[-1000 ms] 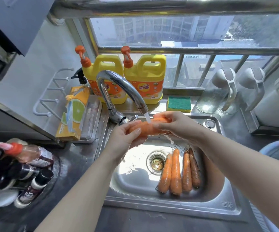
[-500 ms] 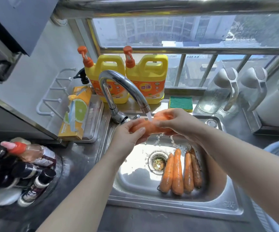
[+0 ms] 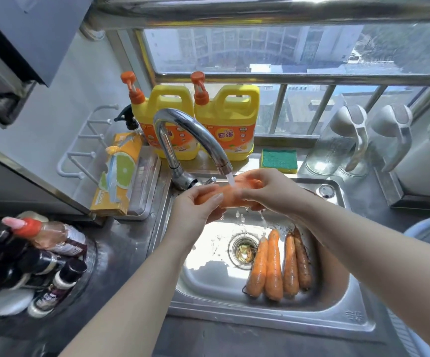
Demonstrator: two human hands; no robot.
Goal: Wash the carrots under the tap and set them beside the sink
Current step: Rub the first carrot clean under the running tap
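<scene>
We are in the washing step. Our left hand (image 3: 195,206) and right hand (image 3: 269,191) together hold one carrot (image 3: 230,197) above the back of the sink (image 3: 265,319). It lies crosswise under the mouth of the tap (image 3: 190,124), and the running water (image 3: 230,179) strikes its middle and drips down into the sink. The left hand's thumb and fingers curl round the carrot's left end, and the right hand's fingers wrap over its right part, so both grips are closed snugly on the carrot. Four more carrots (image 3: 278,266) lie side by side on the floor of the sink, just right of its drain (image 3: 243,249). Every carrot we can see is in or above the sink, so we judge that none is finished and the task is at an early stage. The next move, as we read it, calls for turning the held carrot under the stream until every side is rinsed. We would then lift it over the rim of the sink and lay it on the steel counter (image 3: 123,253) to the left of the sink. Wet skin is slippery, so a firm hold matters, and the carrot should rest where it cannot roll.
</scene>
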